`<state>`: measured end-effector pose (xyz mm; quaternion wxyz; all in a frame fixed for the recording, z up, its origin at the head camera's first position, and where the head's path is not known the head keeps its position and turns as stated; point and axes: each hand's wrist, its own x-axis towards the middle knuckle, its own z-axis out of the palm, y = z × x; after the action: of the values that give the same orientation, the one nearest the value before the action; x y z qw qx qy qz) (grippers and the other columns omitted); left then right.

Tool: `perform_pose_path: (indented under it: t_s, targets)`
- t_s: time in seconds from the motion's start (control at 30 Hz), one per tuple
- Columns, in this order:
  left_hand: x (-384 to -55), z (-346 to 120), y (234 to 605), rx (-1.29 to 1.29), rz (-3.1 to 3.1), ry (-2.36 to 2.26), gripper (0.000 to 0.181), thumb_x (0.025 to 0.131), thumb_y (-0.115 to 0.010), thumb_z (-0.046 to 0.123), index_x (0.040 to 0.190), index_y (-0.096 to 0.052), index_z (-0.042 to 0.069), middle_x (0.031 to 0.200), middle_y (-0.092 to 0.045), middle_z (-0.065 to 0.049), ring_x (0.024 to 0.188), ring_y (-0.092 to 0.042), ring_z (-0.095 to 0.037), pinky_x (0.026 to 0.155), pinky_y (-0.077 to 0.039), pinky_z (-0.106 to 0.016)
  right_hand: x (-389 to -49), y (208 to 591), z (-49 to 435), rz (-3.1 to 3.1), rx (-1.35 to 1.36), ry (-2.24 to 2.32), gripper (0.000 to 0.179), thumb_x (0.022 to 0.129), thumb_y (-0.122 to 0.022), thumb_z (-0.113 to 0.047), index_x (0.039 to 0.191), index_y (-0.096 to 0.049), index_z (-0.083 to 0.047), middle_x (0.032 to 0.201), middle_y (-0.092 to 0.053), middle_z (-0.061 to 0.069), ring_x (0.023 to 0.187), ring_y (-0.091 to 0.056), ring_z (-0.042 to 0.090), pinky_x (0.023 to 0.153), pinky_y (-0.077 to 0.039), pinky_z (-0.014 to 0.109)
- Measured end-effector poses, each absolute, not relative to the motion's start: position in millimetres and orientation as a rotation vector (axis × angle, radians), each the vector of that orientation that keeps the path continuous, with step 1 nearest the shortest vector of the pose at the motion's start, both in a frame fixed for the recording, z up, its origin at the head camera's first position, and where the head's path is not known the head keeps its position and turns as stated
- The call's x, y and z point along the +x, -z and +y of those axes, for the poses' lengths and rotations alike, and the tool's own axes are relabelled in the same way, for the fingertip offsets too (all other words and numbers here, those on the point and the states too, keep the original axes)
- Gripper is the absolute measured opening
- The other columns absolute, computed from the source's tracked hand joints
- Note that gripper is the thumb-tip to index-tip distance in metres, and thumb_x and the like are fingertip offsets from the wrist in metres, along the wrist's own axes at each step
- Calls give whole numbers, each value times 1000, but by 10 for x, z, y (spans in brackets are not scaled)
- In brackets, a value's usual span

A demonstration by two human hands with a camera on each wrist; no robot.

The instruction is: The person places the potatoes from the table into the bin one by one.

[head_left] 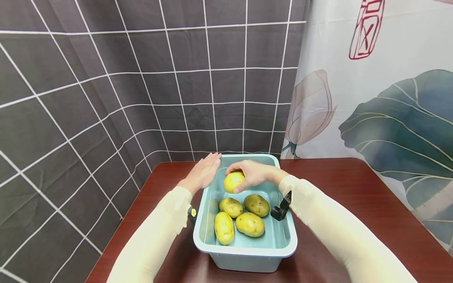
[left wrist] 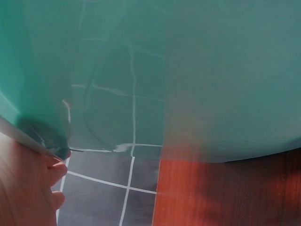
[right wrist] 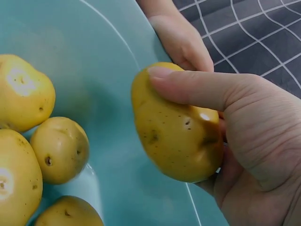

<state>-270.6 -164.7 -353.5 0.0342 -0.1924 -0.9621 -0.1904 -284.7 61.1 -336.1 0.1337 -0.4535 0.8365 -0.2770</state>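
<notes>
My right hand [head_left: 257,173] grips a yellow potato [right wrist: 176,129] over the far part of the light blue plastic basin [head_left: 247,251]; in the right wrist view its thumb lies across the potato's top. Below it, several more potatoes [head_left: 250,224] lie on the basin floor, toward the near end. At the basin's left rim rests my left hand [head_left: 203,171], its fingers straight and pointing away from me in the head view. The left wrist view shows part of that hand [left wrist: 28,183] against the basin's outer wall [left wrist: 211,84].
The basin stands on a reddish-brown wooden table [head_left: 329,188]. Behind and to the left hangs a dark grey cloth with white grid lines [head_left: 226,90]. A white cloth with leaf and flower prints [head_left: 407,129] hangs at the right.
</notes>
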Motion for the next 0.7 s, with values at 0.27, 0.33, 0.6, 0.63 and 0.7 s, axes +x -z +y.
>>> perform_pose_path:
  t_s: [0.27,0.33,0.6,0.63,0.7]
  targets:
    - [-2705,-1630,3533,-590,-2963,576,55,105,-19,39,151,-33,13,156,-28,-4,146,-15,-21,117,-15,-47,-2798,3401,607,2280,-1275,773,62,72,-85,-31,125,-60,-13,106,-62,-9,94,-58,12,83,-50,29]
    - [-2703,-1625,3533,-587,-2965,566,55,105,-19,39,151,-33,13,156,-28,-3,146,-15,-21,117,-15,-47,-2800,3415,612,2256,-1245,763,62,71,-86,-32,125,-60,-15,106,-62,-9,95,-57,12,84,-50,29]
    - [-2697,-1618,3523,-589,-2967,546,55,105,-20,39,151,-32,14,156,-28,-5,146,-15,-22,117,-15,-46,-2811,3476,613,2164,-1188,737,61,71,-87,-26,124,-60,-12,107,-64,-10,98,-58,11,89,-48,28]
    - [-2696,-1618,3524,-589,-2968,550,55,105,-20,39,151,-32,13,156,-28,-5,146,-15,-22,117,-15,-46,-2810,3483,613,2159,-1184,735,61,71,-87,-26,125,-60,-11,108,-64,-10,99,-58,11,90,-48,27]
    - [-2690,-1615,3523,-587,-2973,548,54,105,-21,38,151,-32,13,156,-28,-5,146,-15,-22,117,-15,-46,-2809,3497,613,2151,-1181,731,62,71,-87,-24,125,-60,-10,108,-64,-11,99,-58,10,90,-48,27]
